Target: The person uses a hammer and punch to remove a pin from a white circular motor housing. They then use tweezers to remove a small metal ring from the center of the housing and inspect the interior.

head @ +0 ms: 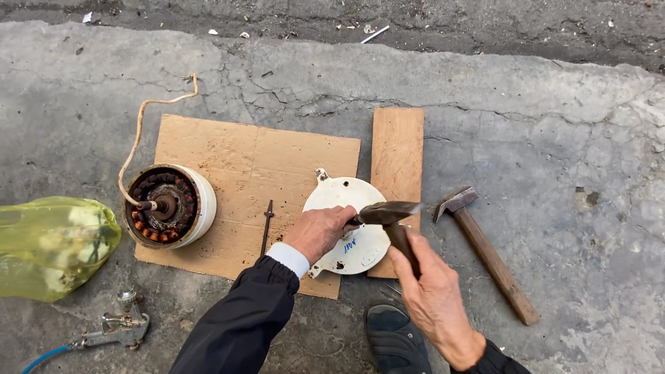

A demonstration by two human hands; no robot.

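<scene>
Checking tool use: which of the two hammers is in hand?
The dark-headed hammer gripped by the right hand over the white cover; the wooden-handled hammer lies untouched on concrete.

The cracked concrete floor (554, 125) carried a sheet of cardboard (242, 166), a wooden board (397, 142) just beside it, a second hammer (485, 249) to the right, a yellow-green plastic bag (52, 246) at the left edge, and a metal spray nozzle (118, 325) with a blue hose.
</scene>
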